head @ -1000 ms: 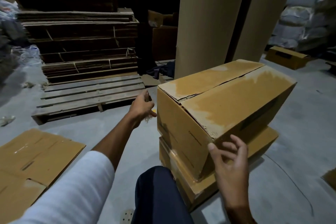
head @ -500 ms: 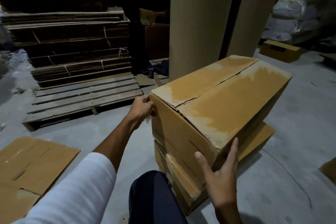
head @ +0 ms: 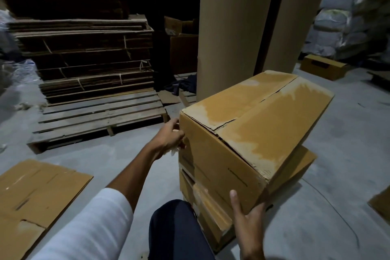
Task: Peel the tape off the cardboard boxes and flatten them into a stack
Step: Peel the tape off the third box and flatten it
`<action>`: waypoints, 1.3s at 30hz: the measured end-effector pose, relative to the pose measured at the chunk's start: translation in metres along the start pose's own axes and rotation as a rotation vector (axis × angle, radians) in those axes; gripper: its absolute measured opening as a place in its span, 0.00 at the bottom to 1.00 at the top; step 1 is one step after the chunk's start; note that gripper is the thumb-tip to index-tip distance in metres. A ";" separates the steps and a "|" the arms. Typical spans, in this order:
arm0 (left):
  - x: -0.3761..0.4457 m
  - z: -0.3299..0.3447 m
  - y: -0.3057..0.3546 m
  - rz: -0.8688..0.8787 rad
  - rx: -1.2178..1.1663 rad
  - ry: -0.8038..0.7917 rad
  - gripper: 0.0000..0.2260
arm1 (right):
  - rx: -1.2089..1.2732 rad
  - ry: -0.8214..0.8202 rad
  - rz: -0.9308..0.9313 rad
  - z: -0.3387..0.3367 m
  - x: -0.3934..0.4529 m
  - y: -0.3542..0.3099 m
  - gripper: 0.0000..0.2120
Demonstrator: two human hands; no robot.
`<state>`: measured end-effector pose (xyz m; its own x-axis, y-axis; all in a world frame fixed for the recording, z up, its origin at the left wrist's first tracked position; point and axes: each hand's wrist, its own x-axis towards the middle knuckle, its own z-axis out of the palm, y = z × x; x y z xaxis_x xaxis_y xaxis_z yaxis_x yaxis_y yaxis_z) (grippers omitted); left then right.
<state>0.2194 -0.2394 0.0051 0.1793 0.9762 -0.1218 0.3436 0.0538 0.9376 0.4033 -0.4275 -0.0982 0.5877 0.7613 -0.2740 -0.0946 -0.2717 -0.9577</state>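
A closed brown cardboard box [head: 263, 124] sits tilted on top of a second box [head: 209, 213] on the concrete floor in front of me. Its top flaps show pale torn patches along the seam. My left hand [head: 171, 139] grips the box's upper left corner, with a crumpled bit of clear tape under the fingers. My right hand [head: 247, 219] cups the box's lower near corner, thumb up against the front face. A flattened box [head: 35, 194] lies on the floor at the lower left.
A wooden pallet [head: 99, 118] carries a tall stack of flattened cardboard [head: 84, 57] at the back left. Two large upright cardboard rolls [head: 236, 23] stand behind the box. A small box [head: 322, 66] and wrapped bundles [head: 346, 25] are at the right. My knee [head: 177, 230] is below.
My left hand moved onto the box's left corner. My right hand slid down from the box's side edge to its lower corner. The box shifted slightly toward me.
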 end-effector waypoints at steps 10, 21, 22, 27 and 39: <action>-0.057 -0.050 0.076 0.447 0.015 0.322 0.16 | 0.296 -0.178 -0.012 0.028 -0.019 -0.046 0.36; -0.192 -0.193 0.008 0.283 0.135 0.753 0.24 | 0.194 -0.627 -0.266 0.114 -0.063 -0.086 0.23; -0.206 -0.201 -0.004 0.261 0.122 0.799 0.24 | 0.170 -0.664 -0.296 0.125 -0.068 -0.086 0.22; -0.264 -0.232 -0.072 0.054 0.125 0.983 0.21 | -0.038 -0.834 -0.332 0.177 -0.101 -0.056 0.15; -0.330 -0.247 -0.191 -0.368 0.129 1.111 0.06 | -0.233 -1.034 -0.233 0.228 -0.151 0.037 0.18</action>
<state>-0.1328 -0.5200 -0.0533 -0.8300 0.5568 0.0321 0.3092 0.4116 0.8573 0.1276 -0.4188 -0.1123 -0.4007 0.9065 -0.1330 0.1510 -0.0778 -0.9855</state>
